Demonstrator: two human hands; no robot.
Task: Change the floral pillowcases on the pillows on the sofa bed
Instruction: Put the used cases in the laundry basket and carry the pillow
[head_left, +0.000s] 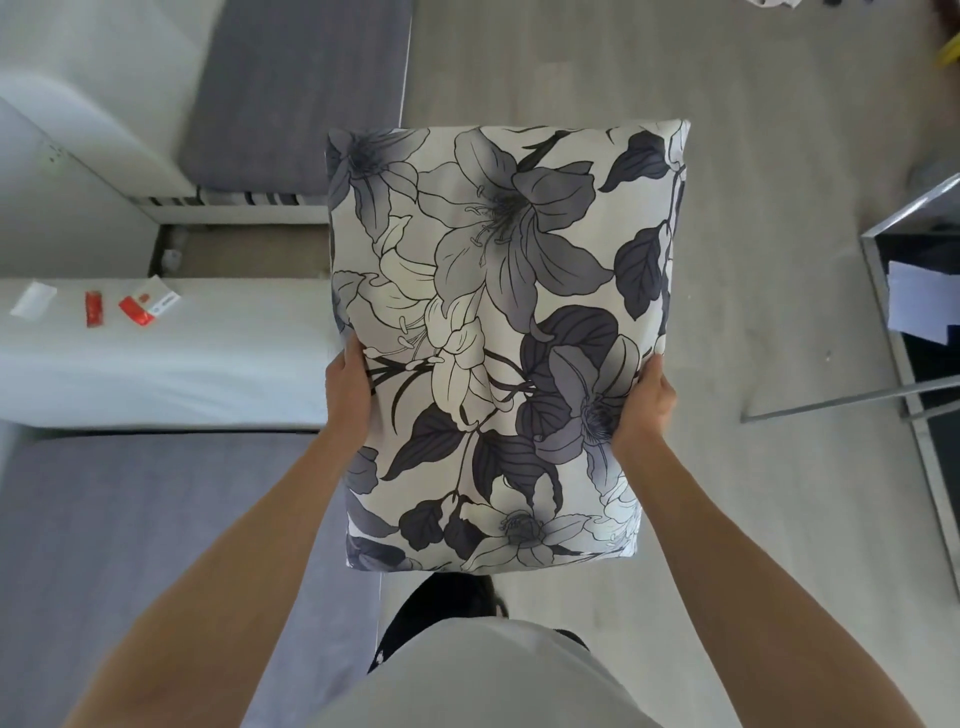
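Grey, black and white lily-print fabric covers the square pillow (506, 343), which is held up in the air in front of the person, above the pale wood-look floor (753, 156) and just beside the grey-cushioned sofa bed (156, 519). It sits between the 2 hands: the left hand (349, 387) grips its left edge and the right hand (644, 402) grips its right edge, thumbs on the front face, other fingers hidden behind. Red-and-white packets (148, 306) lie on the white armrest (171, 358).

The pillow (498, 343) hides both hands' fingers; the metal frame (904, 312) is cut off at right. Print on the red packets (140, 306) is too small to read.
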